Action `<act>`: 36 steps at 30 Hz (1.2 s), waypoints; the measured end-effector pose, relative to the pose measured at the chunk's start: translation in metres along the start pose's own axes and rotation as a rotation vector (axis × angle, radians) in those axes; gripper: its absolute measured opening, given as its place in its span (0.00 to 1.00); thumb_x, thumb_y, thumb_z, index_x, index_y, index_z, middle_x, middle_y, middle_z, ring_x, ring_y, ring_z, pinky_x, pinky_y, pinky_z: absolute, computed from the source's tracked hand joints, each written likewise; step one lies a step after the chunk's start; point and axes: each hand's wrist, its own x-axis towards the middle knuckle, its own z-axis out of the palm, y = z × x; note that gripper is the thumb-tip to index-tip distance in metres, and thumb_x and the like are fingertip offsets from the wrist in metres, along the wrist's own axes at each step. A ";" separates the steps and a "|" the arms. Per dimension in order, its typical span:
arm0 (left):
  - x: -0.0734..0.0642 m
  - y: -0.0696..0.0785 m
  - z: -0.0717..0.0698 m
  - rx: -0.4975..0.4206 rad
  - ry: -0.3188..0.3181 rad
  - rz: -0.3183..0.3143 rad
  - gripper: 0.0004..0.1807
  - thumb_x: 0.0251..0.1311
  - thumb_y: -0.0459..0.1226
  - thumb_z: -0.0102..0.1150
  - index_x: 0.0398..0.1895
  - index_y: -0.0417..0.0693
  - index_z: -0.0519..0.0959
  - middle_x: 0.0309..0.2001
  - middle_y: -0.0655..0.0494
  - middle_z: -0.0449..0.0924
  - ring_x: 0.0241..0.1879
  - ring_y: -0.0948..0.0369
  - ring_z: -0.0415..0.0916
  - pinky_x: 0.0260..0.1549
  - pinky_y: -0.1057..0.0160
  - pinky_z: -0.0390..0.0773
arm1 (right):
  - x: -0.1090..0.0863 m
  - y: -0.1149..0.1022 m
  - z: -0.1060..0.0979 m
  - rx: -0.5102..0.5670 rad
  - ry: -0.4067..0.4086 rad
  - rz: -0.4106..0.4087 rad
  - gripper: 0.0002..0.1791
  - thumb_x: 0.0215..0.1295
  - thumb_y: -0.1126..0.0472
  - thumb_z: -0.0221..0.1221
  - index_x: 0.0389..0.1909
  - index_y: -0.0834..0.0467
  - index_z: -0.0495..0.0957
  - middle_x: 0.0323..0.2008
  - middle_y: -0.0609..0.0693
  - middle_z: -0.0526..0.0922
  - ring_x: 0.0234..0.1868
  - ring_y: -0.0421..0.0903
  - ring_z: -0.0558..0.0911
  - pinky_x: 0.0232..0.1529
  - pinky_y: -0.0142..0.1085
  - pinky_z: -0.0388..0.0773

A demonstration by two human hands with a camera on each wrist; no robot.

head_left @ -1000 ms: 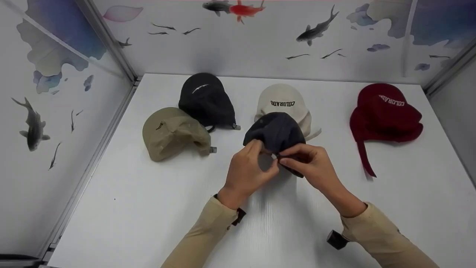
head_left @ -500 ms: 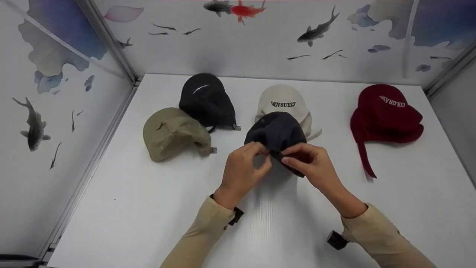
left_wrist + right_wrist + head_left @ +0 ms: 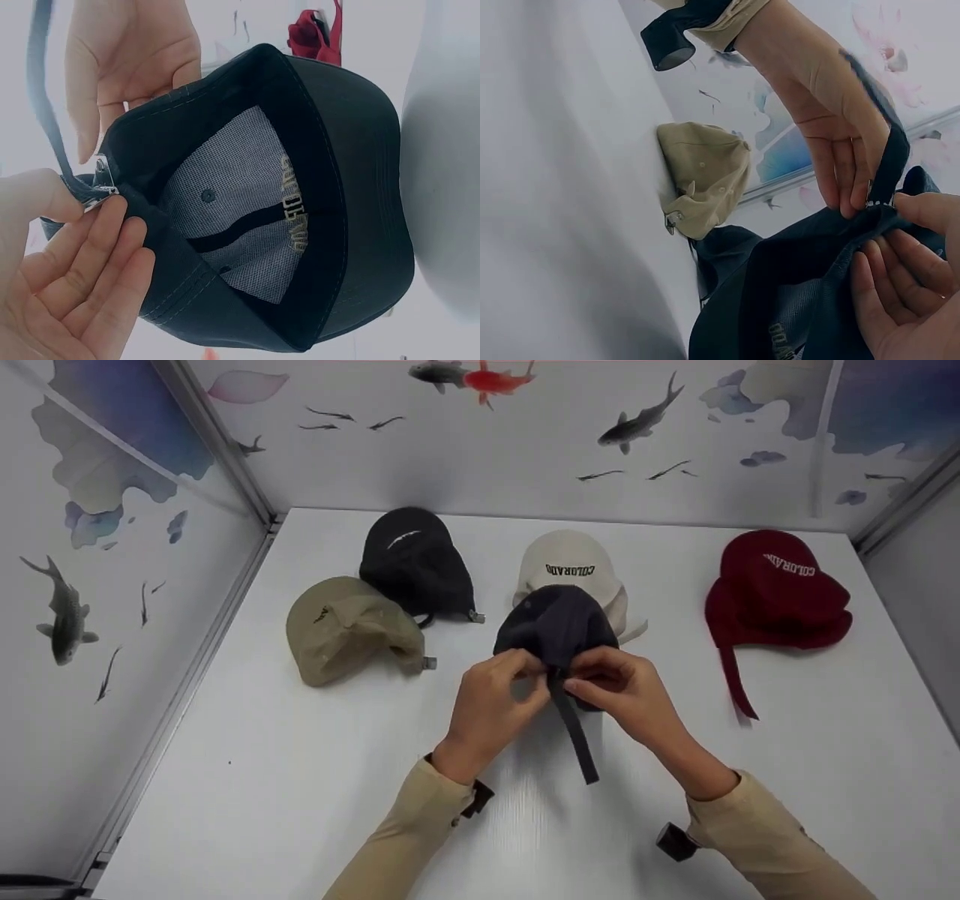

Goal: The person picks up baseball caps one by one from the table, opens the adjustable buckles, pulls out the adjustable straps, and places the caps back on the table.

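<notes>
A navy baseball cap (image 3: pixel 559 622) is held up off the white table, its back opening toward me. In the left wrist view its mesh lining and gold lettering show. My left hand (image 3: pixel 491 705) pinches the strap at its metal buckle (image 3: pixel 103 184) between thumb and fingertips. My right hand (image 3: pixel 634 694) pinches the cap's back edge beside the buckle, as the right wrist view shows. From the buckle the loose end of the dark strap (image 3: pixel 576 735) hangs toward me. How far the strap is threaded is hidden by the fingers.
Behind the navy cap sits a cream cap (image 3: pixel 568 555) lettered COLORADO. A khaki cap (image 3: pixel 352 622) and a black cap (image 3: pixel 412 559) lie at the left. To the right rests a dark red cap (image 3: pixel 776 589) with a dangling strap. Printed panels (image 3: pixel 510 457) wall the table (image 3: pixel 300 795).
The dark strap's loose end now hangs down between my hands, where half a second ago it did not show. My left hand has shifted slightly left from its first position; the right stays nearly still.
</notes>
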 end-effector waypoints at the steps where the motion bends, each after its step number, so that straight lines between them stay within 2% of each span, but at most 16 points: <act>1: 0.000 0.000 0.000 -0.002 -0.004 0.001 0.03 0.60 0.30 0.61 0.32 0.47 0.81 0.32 0.55 0.84 0.35 0.62 0.84 0.40 0.70 0.82 | 0.000 0.000 0.000 -0.009 0.004 -0.003 0.08 0.60 0.74 0.65 0.40 0.71 0.81 0.34 0.41 0.85 0.36 0.35 0.86 0.41 0.26 0.84; 10: -0.002 -0.003 0.003 -0.021 -0.032 -0.010 0.03 0.61 0.35 0.62 0.37 0.49 0.81 0.39 0.56 0.80 0.40 0.61 0.79 0.44 0.66 0.79 | 0.000 0.001 0.002 -0.038 0.046 -0.011 0.05 0.60 0.77 0.63 0.38 0.71 0.80 0.32 0.40 0.84 0.36 0.34 0.84 0.38 0.24 0.82; 13: -0.003 -0.004 0.005 -0.019 -0.042 -0.047 0.07 0.60 0.34 0.62 0.42 0.48 0.79 0.45 0.53 0.74 0.43 0.60 0.77 0.46 0.65 0.79 | 0.000 0.001 0.002 -0.025 0.053 0.005 0.06 0.61 0.77 0.62 0.38 0.71 0.80 0.32 0.40 0.84 0.36 0.35 0.84 0.36 0.24 0.82; 17: -0.003 -0.005 0.006 -0.065 -0.084 -0.107 0.16 0.61 0.34 0.63 0.51 0.44 0.75 0.53 0.50 0.69 0.49 0.59 0.78 0.49 0.68 0.81 | 0.000 0.001 0.003 -0.029 0.055 0.012 0.06 0.61 0.77 0.61 0.39 0.70 0.80 0.32 0.42 0.83 0.35 0.35 0.83 0.35 0.24 0.80; 21: -0.003 -0.005 0.007 -0.092 -0.112 -0.134 0.18 0.64 0.34 0.63 0.56 0.44 0.74 0.54 0.51 0.73 0.52 0.60 0.79 0.52 0.69 0.81 | 0.001 0.001 0.004 -0.030 0.048 0.007 0.05 0.61 0.76 0.61 0.39 0.71 0.80 0.33 0.43 0.83 0.36 0.35 0.83 0.36 0.24 0.80; 27: -0.002 -0.004 0.008 -0.098 -0.126 -0.135 0.15 0.67 0.34 0.61 0.56 0.44 0.77 0.52 0.52 0.79 0.52 0.60 0.80 0.53 0.69 0.80 | 0.001 0.002 0.004 -0.007 0.025 0.007 0.06 0.63 0.76 0.60 0.40 0.72 0.79 0.33 0.41 0.84 0.37 0.35 0.84 0.35 0.24 0.80; 36: -0.002 -0.007 0.006 -0.208 -0.134 -0.114 0.14 0.68 0.36 0.60 0.55 0.44 0.78 0.53 0.52 0.81 0.53 0.62 0.81 0.54 0.70 0.79 | 0.002 0.004 0.003 -0.007 0.019 -0.031 0.05 0.64 0.76 0.59 0.40 0.71 0.80 0.34 0.40 0.86 0.35 0.35 0.85 0.36 0.25 0.81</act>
